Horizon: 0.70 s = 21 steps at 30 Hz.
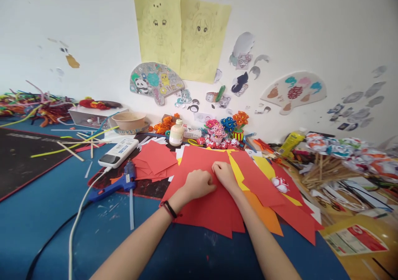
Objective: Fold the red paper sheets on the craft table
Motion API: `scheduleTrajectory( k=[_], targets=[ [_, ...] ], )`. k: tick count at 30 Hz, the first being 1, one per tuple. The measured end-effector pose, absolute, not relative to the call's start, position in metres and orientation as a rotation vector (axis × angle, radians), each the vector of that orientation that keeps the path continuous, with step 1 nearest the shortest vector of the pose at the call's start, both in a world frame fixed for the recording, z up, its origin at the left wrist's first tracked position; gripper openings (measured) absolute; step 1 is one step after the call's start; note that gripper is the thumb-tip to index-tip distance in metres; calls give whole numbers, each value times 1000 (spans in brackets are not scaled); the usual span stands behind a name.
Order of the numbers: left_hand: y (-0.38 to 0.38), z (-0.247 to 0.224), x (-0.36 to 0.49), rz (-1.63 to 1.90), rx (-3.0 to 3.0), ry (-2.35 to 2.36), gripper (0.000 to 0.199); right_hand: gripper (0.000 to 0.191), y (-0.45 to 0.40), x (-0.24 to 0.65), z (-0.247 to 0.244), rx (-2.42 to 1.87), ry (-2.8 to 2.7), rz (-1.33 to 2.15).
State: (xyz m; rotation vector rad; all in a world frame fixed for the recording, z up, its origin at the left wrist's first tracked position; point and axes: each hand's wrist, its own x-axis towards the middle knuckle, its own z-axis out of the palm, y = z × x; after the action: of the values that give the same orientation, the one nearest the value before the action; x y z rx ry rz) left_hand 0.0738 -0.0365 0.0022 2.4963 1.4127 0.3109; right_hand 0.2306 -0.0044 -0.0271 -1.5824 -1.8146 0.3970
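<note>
Both hands rest over a large sheet of red paper (192, 213) that lies on top of other sheets. My left hand (199, 184), with a dark band at the wrist, is curled closed above the middle of the sheet. Just to its right and slightly farther off, my right hand (224, 174) is closed too, its knuckles up. A small gap separates the two hands. Anything inside the fingers is hidden from this angle. Small red paper squares (158, 158) lie stacked to the left, and red strips (258, 176) and orange paper (264, 218) to the right.
A blue glue gun (126, 182) and a white power bank (119, 152) with cables lie left. Behind the paper stand a glue bottle (177, 133) and pipe-cleaner flowers (228, 126). Wooden sticks (321, 172) and a yellow package (363, 238) crowd the right.
</note>
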Motion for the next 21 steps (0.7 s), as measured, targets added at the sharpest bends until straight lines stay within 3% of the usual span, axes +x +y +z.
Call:
scheduleTrajectory(
  k=[13,21],
  targets=[
    [-36,36,85,-23,2090,1439,8,23,1,238,-41,-1554,-1833,388],
    [-29,40,78,-110,2085,1435,10,22,-4,240,-36,-1521,-1850,433]
  ],
)
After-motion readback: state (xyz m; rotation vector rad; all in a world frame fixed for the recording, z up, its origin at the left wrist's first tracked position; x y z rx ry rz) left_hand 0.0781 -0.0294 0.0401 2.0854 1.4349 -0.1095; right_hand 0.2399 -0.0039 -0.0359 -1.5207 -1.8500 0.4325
